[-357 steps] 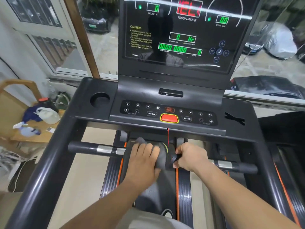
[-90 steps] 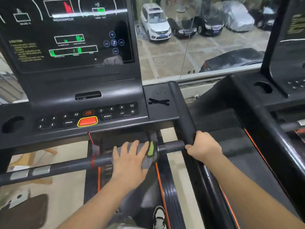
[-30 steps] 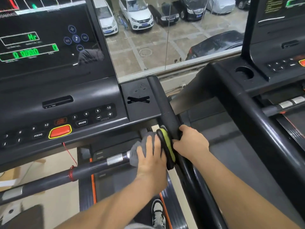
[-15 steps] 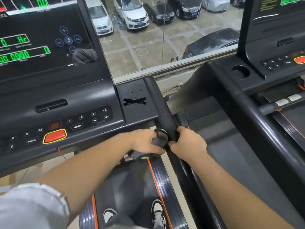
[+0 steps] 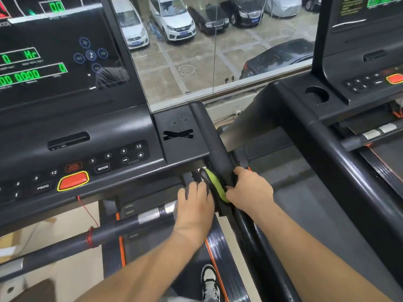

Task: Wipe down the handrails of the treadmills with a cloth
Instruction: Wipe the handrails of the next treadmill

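A dark grey cloth with a yellow-green edge [image 5: 214, 186] sits at the right end of the treadmill's front crossbar [image 5: 104, 232], where the bar meets the black right side handrail [image 5: 216, 147]. My left hand [image 5: 195, 205] lies over the cloth, fingers curled around it and the bar. My right hand [image 5: 249, 189] grips the side handrail just beside the cloth, touching its green edge. Most of the cloth is hidden under my left hand.
The console [image 5: 87, 149] with its red stop button [image 5: 73, 180] stands right above the bar; a red cord [image 5: 88, 214] hangs from it to the bar. A second treadmill [image 5: 327, 149] stands close on the right. A window faces parked cars. My shoe [image 5: 209, 280] rests on the belt.
My left hand rolled back on top of the crossbar end with the cloth after dipping to its side. The right hand stayed gripping the side rail.
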Motion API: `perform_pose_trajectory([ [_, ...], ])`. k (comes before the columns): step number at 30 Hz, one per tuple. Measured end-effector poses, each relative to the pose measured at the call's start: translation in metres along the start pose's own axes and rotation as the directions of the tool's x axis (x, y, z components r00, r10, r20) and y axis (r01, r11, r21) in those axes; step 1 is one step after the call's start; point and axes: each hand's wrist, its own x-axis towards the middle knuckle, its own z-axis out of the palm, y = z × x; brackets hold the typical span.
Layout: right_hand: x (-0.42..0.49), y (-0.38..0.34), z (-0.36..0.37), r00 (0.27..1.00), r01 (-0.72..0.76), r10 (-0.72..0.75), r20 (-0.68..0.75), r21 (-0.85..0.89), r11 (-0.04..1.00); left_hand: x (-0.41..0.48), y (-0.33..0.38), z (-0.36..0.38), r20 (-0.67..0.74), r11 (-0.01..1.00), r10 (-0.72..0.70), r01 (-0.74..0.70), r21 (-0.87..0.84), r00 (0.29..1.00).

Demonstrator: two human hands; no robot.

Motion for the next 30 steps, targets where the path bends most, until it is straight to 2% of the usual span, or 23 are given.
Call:
perform_pose_trajectory([
  [3, 0.001, -0.001, 0.000, 1.000, 0.004, -0.004, 0.001, 0.001, 1.000, 0.010, -0.009, -0.008, 0.086, 0.990, 0.084, -0.093, 0.107, 0.993],
  [6, 0.002, -0.001, 0.000, 1.000, 0.008, -0.008, -0.006, -0.013, 1.000, 0.030, -0.019, -0.021, 0.179, 0.988, 0.135, -0.145, 0.049, 0.975],
  [9, 0.002, 0.001, 0.003, 1.000, 0.003, -0.003, -0.007, -0.003, 1.000, 0.045, -0.036, -0.025, 0.151, 0.970, 0.202, -0.176, -0.170, 0.968],
  [11, 0.001, -0.001, 0.003, 1.000, -0.006, 0.006, -0.010, -0.008, 1.000, 0.058, -0.051, -0.026, 0.252, 0.913, 0.239, -0.129, -0.386, 0.938],
  [13, 0.001, -0.002, 0.003, 1.000, -0.006, 0.006, -0.015, -0.008, 1.000, 0.074, -0.067, -0.035, 0.447, 0.772, 0.294, 0.066, -0.632, 0.845],
  [15, -0.002, -0.002, 0.002, 1.000, -0.001, 0.001, -0.015, -0.013, 1.000, 0.084, -0.082, -0.041, 0.566, 0.589, 0.338, 0.300, -0.751, 0.752],
  [16, -0.002, -0.002, 0.002, 1.000, 0.007, -0.007, -0.015, -0.017, 1.000, 0.083, -0.088, -0.040, 0.584, 0.504, 0.308, 0.392, -0.770, 0.751],
  [18, -0.004, -0.001, 0.000, 1.000, 0.019, -0.019, -0.006, -0.014, 1.000, 0.073, -0.094, -0.031, 0.583, 0.352, 0.170, 0.504, -0.789, 0.795],
  [22, -0.007, 0.000, -0.001, 0.999, 0.024, -0.023, -0.025, 0.000, 1.000, 0.052, -0.097, -0.038, 0.581, 0.140, 0.010, 0.574, -0.807, 0.814],
  [23, -0.007, 0.001, -0.001, 0.999, 0.026, -0.026, -0.028, 0.001, 1.000, 0.050, -0.099, -0.046, 0.563, 0.140, -0.018, 0.560, -0.817, 0.826],
  [26, -0.009, 0.003, 0.001, 0.999, 0.038, -0.038, -0.030, 0.007, 0.999, 0.043, -0.105, -0.069, 0.438, 0.338, -0.139, 0.459, -0.822, 0.888],
  [29, -0.008, 0.006, 0.000, 1.000, 0.027, -0.027, 0.004, 0.047, 0.999, 0.037, -0.106, -0.085, 0.263, 0.459, -0.276, 0.367, -0.809, 0.925],
  [30, -0.007, 0.006, -0.001, 1.000, 0.019, -0.020, 0.014, 0.059, 0.998, 0.038, -0.099, -0.088, 0.202, 0.539, -0.292, 0.335, -0.773, 0.935],
])
